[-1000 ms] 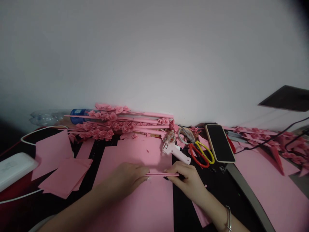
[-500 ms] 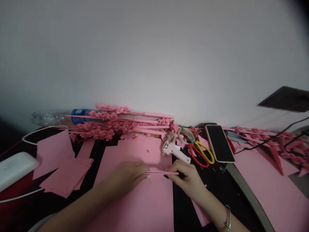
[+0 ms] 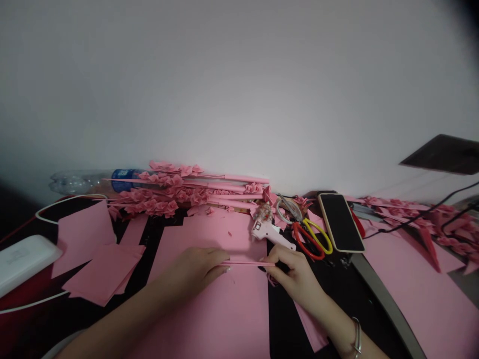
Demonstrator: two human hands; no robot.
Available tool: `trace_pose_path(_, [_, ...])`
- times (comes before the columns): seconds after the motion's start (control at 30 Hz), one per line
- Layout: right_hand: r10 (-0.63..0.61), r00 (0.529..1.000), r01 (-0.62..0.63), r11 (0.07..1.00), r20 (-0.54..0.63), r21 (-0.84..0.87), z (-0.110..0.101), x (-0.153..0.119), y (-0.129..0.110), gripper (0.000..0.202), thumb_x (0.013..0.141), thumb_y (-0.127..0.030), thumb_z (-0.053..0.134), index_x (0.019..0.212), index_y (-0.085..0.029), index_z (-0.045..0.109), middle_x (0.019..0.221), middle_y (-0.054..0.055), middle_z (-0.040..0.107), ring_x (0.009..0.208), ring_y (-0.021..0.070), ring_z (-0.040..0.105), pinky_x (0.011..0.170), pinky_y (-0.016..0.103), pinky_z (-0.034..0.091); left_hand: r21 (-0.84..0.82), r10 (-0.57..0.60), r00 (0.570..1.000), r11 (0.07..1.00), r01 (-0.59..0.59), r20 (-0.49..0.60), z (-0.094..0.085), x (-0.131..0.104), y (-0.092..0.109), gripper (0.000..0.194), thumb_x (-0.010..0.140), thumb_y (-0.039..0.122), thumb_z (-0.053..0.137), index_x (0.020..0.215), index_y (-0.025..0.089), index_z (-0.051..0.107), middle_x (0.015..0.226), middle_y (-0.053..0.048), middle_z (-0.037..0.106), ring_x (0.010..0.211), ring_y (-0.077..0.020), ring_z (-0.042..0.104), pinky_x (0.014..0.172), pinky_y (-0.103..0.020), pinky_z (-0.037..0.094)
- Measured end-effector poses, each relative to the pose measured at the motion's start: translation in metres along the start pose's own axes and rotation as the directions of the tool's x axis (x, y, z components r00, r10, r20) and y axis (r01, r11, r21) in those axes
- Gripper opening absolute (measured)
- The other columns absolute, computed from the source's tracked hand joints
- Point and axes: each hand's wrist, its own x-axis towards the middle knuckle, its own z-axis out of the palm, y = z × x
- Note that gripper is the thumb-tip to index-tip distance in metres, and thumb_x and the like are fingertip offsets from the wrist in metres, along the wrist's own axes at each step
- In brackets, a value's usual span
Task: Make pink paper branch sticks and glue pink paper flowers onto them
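A thin folded strip of pink paper (image 3: 245, 264) is stretched level between my hands, seen edge-on. My left hand (image 3: 200, 269) pinches its left end between thumb and fingers. At the other end, my right hand (image 3: 292, 271) grips it the same way, thumb below and fingers above. Both hands are over a large pink paper sheet (image 3: 220, 319). Just beyond my right hand lies a white glue gun (image 3: 271, 233), its tip end covered in clutter. Scissors with red handles (image 3: 307, 244) and scissors with yellow handles (image 3: 320, 234) rest beside it.
Several pink paper flowers on stems (image 3: 168, 197) lie along the wall by a clear plastic bottle (image 3: 80, 182). A phone (image 3: 341, 222) lies right of the scissors. Smaller pink paper pieces (image 3: 105, 274) and a white device (image 3: 28, 262) are at left. A black cable (image 3: 419, 214) crosses the right side.
My hands have lifted slightly with the pink strip, and the strip has tilted a little. Both hands keep their pinch. The things on the table lie as before.
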Motion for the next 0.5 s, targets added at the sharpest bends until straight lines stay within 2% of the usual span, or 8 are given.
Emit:
trace_pose_path(0.1, [0.027,1.000,-0.027,0.998,-0.002,0.064,-0.0013,0.0011,0.0005,0.019,0.086,-0.033,0.063,0.077,-0.017,0.066,0.070,0.003,0.063,0.065,0.0155,0.057,0.061,0.027,0.044,0.001,-0.009,1.000,1.000,0.009,0.002,-0.0011,-0.0007,0.0006,0.030,0.096,0.030,0.037,0.079,0.017,0.059,0.075,-0.001,0.062,0.065,-0.0144,0.053,0.060,-0.024,0.035])
trace_pose_path(0.2, [0.014,1.000,-0.015,0.994,0.013,0.105,-0.0029,0.0023,-0.0010,0.021,0.088,-0.035,0.060,0.082,-0.017,0.068,0.071,0.004,0.064,0.067,0.0159,0.058,0.063,0.028,0.046,-0.004,-0.013,1.000,1.000,0.013,-0.002,-0.0021,-0.0012,0.0015,0.032,0.097,0.030,0.036,0.079,0.017,0.059,0.075,-0.001,0.062,0.066,-0.0148,0.053,0.061,-0.024,0.036])
trace_pose_path(0.37, [0.055,0.997,-0.062,0.984,0.047,0.166,-0.0024,0.0044,-0.0028,0.032,0.088,-0.043,0.057,0.073,-0.015,0.065,0.069,0.004,0.062,0.062,0.0146,0.055,0.058,0.027,0.044,-0.034,0.000,1.000,0.999,0.000,-0.006,-0.0007,-0.0008,0.0007,0.031,0.097,0.030,0.037,0.079,0.017,0.059,0.076,-0.001,0.062,0.066,-0.0144,0.053,0.061,-0.023,0.036])
trace_pose_path(0.5, [0.076,0.995,-0.087,0.981,0.068,0.173,-0.0012,0.0039,-0.0025,0.032,0.089,-0.039,0.057,0.065,-0.017,0.058,0.063,0.001,0.056,0.059,0.0136,0.050,0.056,0.025,0.041,-0.032,0.007,1.000,0.999,-0.007,0.006,0.0004,-0.0003,0.0008,0.030,0.096,0.028,0.038,0.076,0.017,0.058,0.072,0.000,0.061,0.063,-0.0135,0.052,0.058,-0.022,0.033])
